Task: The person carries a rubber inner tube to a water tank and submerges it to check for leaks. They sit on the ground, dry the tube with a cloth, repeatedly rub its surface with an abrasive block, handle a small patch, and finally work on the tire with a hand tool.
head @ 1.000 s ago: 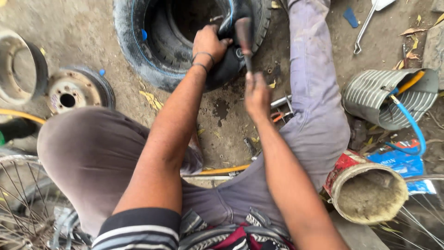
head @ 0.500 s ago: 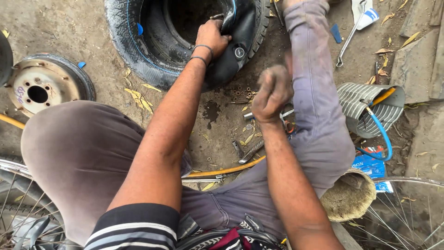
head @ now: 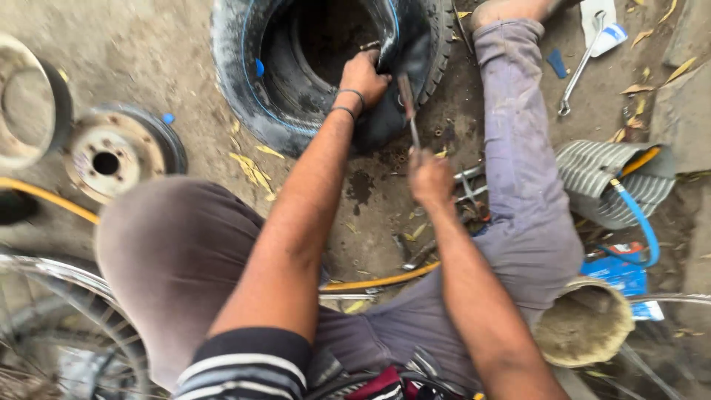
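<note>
A black tyre (head: 252,89) lies on the dirt ground ahead of me. A black inner tube (head: 404,55) bulges out of its near right side. My left hand (head: 363,78) grips the tube's edge at the tyre rim. My right hand (head: 431,178) is shut on a thin metal tool (head: 408,104) whose tip points up against the tube. My legs in grey trousers spread to both sides of the tyre.
A rusty wheel hub (head: 111,152) and another rim (head: 33,100) lie at the left. A spanner (head: 578,63) lies top right. A grey ribbed sack (head: 607,181), a blue hose (head: 644,222), a yellow hose (head: 385,278), a tin (head: 585,322) and loose tools (head: 466,192) crowd the right.
My right hand dropped low beside my leg half a second ago, then came back up holding the tool against the tube. My left hand kept its grip on the tube.
</note>
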